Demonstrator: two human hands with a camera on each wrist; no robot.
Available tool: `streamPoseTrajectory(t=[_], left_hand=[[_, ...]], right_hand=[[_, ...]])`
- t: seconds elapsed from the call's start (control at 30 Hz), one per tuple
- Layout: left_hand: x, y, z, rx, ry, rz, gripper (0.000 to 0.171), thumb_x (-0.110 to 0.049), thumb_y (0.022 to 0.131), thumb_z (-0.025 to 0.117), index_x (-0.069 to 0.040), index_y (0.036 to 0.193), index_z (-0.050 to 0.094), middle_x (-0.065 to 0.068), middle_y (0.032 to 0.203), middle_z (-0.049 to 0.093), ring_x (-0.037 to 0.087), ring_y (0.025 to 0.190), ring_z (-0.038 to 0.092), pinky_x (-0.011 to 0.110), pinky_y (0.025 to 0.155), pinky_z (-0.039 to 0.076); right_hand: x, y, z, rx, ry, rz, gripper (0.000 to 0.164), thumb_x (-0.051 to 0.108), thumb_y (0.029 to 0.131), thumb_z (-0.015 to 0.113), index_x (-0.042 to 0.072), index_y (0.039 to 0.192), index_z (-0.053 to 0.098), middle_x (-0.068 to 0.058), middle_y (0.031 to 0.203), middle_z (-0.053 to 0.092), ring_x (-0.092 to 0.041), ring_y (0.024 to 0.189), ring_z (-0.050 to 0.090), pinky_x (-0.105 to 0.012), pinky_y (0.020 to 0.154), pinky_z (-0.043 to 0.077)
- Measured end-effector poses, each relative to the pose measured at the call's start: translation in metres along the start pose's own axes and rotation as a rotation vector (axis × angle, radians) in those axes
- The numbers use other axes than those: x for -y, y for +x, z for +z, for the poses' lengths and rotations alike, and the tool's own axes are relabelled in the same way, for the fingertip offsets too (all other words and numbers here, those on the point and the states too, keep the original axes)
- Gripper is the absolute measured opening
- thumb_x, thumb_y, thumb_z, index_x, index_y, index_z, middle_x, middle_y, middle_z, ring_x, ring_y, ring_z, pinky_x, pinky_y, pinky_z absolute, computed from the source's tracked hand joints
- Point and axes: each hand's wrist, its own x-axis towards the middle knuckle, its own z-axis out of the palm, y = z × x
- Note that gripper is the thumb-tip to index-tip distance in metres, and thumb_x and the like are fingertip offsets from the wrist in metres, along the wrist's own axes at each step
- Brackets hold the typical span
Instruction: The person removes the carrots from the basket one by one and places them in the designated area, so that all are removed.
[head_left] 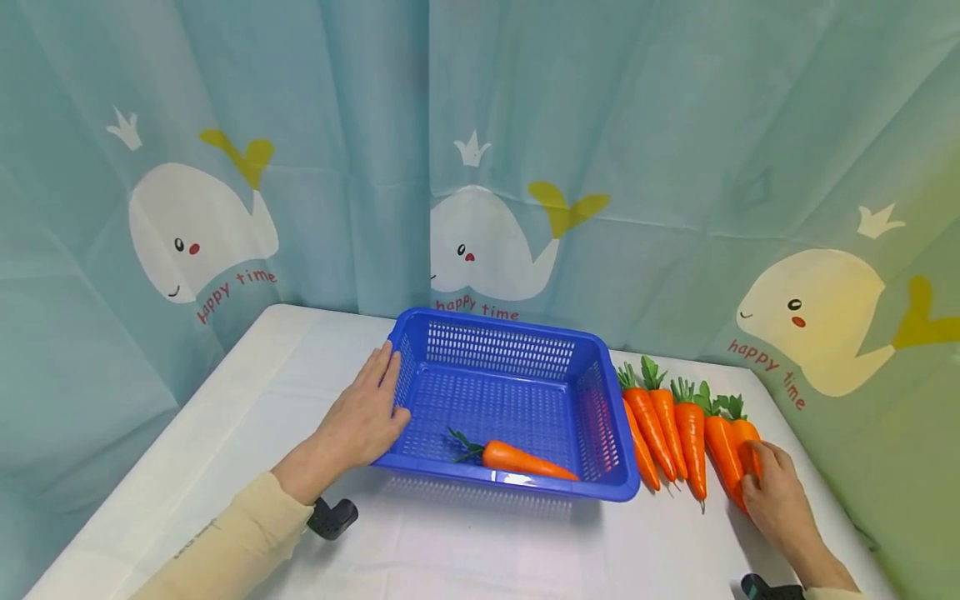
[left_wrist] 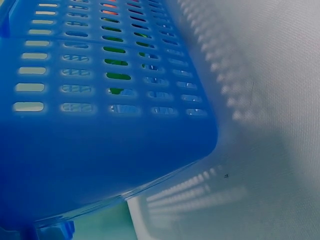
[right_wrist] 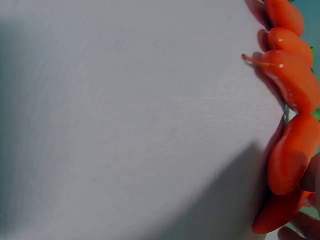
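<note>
A blue plastic basket [head_left: 517, 325] with slotted walls stands in the middle of the table. My left hand [head_left: 362, 415] rests on its left rim with straight fingers, the thumb over the inner side. In the left wrist view the basket's outer wall [left_wrist: 100, 150] fills the left part, and the hand is out of sight. One carrot [head_left: 528, 462] with a green top lies inside along the near wall. At the right, my right hand [head_left: 780, 496] pinches the outermost carrot [right_wrist: 277, 212] of a row, its thumb over the gap beside the neighbouring carrot [right_wrist: 290, 155].
Several more carrots [head_left: 691, 442] lie side by side between the basket and my right hand, leafy tops toward the back. The white table [head_left: 480, 558] ends at a curtain [head_left: 360, 208] with whale prints. Black wrist devices [head_left: 332, 518] sit below each hand.
</note>
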Motion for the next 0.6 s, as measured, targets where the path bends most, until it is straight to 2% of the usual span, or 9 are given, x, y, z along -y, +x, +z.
streamPoseTrajectory(t=[0.17,0.3,0.47,0.6], left_hand=[[0.000,0.000,0.001,0.009,-0.001,-0.003,0.074,-0.022,0.095,0.050,0.014,0.152,0.018,0.028,0.164,0.007,0.045,0.152,0.012,0.053,0.122,0.021],[0.000,-0.001,0.000,0.005,0.000,-0.010,0.074,-0.022,0.095,0.051,0.013,0.152,0.018,0.028,0.164,0.007,0.044,0.152,0.012,0.054,0.121,0.021],[0.001,-0.001,-0.002,0.008,-0.001,-0.011,0.074,-0.022,0.096,0.049,0.014,0.152,0.018,0.028,0.164,0.007,0.044,0.152,0.010,0.054,0.122,0.021],[0.001,-0.001,-0.002,0.004,-0.009,-0.010,0.074,-0.022,0.095,0.049,0.014,0.152,0.018,0.028,0.164,0.007,0.045,0.152,0.011,0.054,0.122,0.020]], right_hand=[[0.004,0.000,-0.009,-0.061,0.012,-0.013,0.048,-0.002,0.088,0.042,-0.018,0.133,0.039,-0.042,0.133,0.033,-0.060,0.118,0.036,-0.075,0.097,0.032],[0.013,0.003,-0.018,-0.149,0.055,-0.063,0.045,-0.005,0.089,0.041,-0.016,0.133,0.042,-0.040,0.131,0.037,-0.057,0.117,0.036,-0.075,0.097,0.032],[0.033,0.008,-0.028,-0.171,0.098,-0.113,0.046,-0.004,0.091,0.042,-0.013,0.136,0.043,-0.039,0.136,0.037,-0.057,0.121,0.035,-0.075,0.100,0.030],[0.049,0.010,-0.032,-0.144,0.107,-0.154,0.047,-0.003,0.092,0.044,-0.011,0.138,0.043,-0.037,0.140,0.035,-0.057,0.121,0.036,-0.076,0.096,0.033]])
